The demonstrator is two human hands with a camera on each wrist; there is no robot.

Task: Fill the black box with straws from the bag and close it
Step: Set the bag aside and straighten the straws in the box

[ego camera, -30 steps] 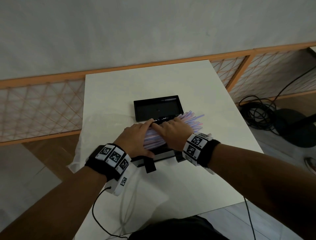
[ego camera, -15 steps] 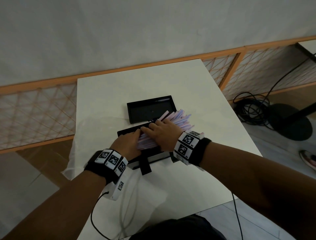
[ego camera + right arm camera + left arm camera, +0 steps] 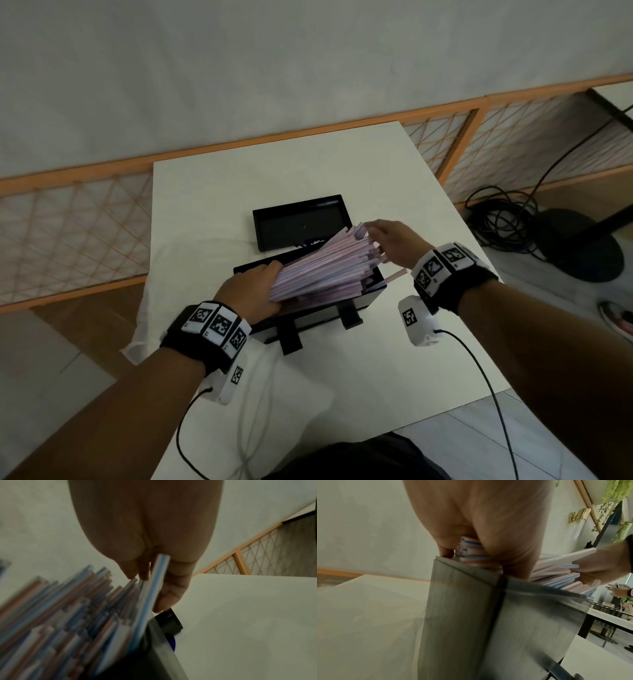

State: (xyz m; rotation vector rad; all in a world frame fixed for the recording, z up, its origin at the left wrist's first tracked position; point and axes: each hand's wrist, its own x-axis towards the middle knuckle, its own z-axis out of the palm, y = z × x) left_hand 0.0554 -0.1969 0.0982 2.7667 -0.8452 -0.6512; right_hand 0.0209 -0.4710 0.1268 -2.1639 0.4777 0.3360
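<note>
Left forearm extends forward from the lower left. Left hand [image 3: 251, 291] is palm-down at the near left end of the straws [image 3: 325, 270], fingers and thumb curled round the bundle's end. Right forearm enters from the lower right, wrist raised. Right hand [image 3: 394, 241] is at the bundle's far right end, fingers curved against the straw tips; one straw lies between its fingers in the right wrist view. Both wrists carry marker bands.

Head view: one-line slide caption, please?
Both hands, left and right, settle tilted straws into the black box, lid open behind.
</note>
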